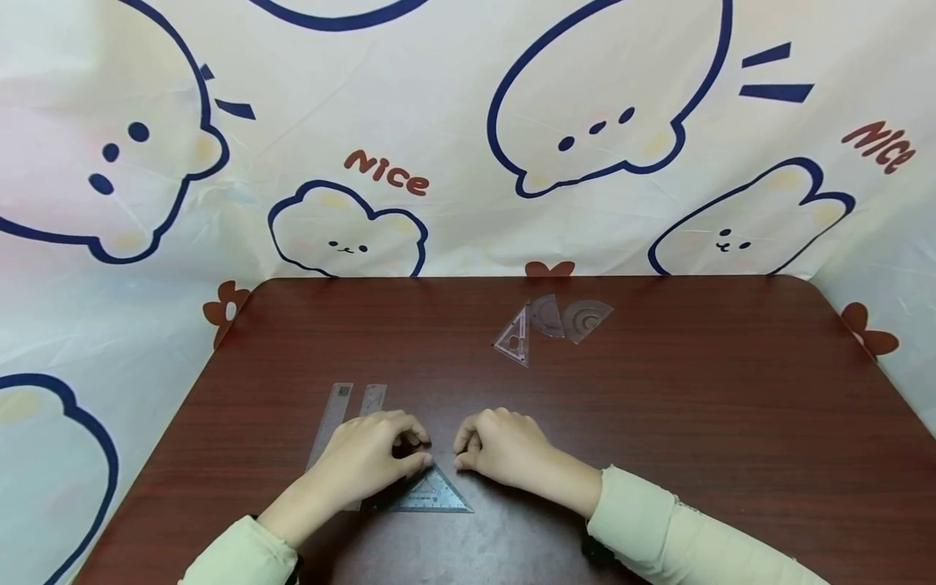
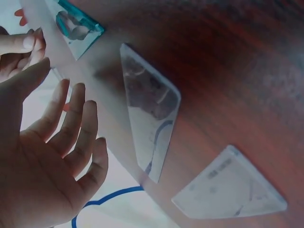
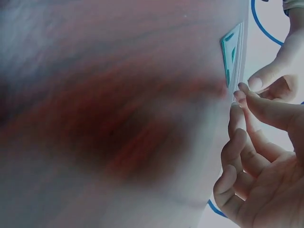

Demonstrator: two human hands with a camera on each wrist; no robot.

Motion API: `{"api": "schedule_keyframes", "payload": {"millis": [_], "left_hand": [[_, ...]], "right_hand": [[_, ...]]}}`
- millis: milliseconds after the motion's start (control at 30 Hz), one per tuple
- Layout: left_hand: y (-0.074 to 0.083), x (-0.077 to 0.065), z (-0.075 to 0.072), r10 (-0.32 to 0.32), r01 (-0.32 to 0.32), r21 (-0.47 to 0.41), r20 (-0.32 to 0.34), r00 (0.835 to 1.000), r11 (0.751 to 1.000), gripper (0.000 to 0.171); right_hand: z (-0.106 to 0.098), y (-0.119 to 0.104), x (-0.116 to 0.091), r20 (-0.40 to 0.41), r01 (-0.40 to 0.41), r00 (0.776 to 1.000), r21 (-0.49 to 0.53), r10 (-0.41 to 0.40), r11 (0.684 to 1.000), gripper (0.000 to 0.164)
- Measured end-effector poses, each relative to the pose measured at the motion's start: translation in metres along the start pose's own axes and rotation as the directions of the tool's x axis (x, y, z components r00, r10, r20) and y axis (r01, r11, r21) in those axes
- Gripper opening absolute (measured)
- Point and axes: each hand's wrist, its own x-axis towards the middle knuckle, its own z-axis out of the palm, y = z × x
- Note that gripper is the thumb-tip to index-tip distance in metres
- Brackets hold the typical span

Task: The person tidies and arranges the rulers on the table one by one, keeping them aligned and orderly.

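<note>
My left hand (image 1: 369, 455) hovers over the corner of a clear, blue-tinted set square (image 1: 440, 496), fingers loosely bent and nothing visible in them. Its wrist and fingers partly cover two clear rulers, one on the left (image 1: 338, 410) and one beside it (image 1: 374, 396). To the right, my right hand (image 1: 504, 447) hangs just above the table, thumb and fingertips loosely curled with nothing visible between them. In the right wrist view the set square (image 3: 230, 54) lies beyond the fingertips, its edges looking green.
Farther back on the brown table (image 1: 695, 390) lie a small clear triangle (image 1: 522, 325) and two clear protractors, the left one (image 1: 547, 317) touching or overlapping the right one (image 1: 587, 318). A printed curtain (image 1: 461, 122) hangs behind the table's far edge.
</note>
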Motion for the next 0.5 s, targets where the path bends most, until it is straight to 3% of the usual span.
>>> {"api": "schedule_keyframes", "payload": {"millis": [500], "left_hand": [[0.005,0.01,0.001,-0.079,0.078,-0.04,-0.032,0.996,0.996,0.015]], "right_hand": [[-0.02,0.026,0.002,-0.096,-0.062,0.994,-0.048,0.057,0.997,0.01]]}}
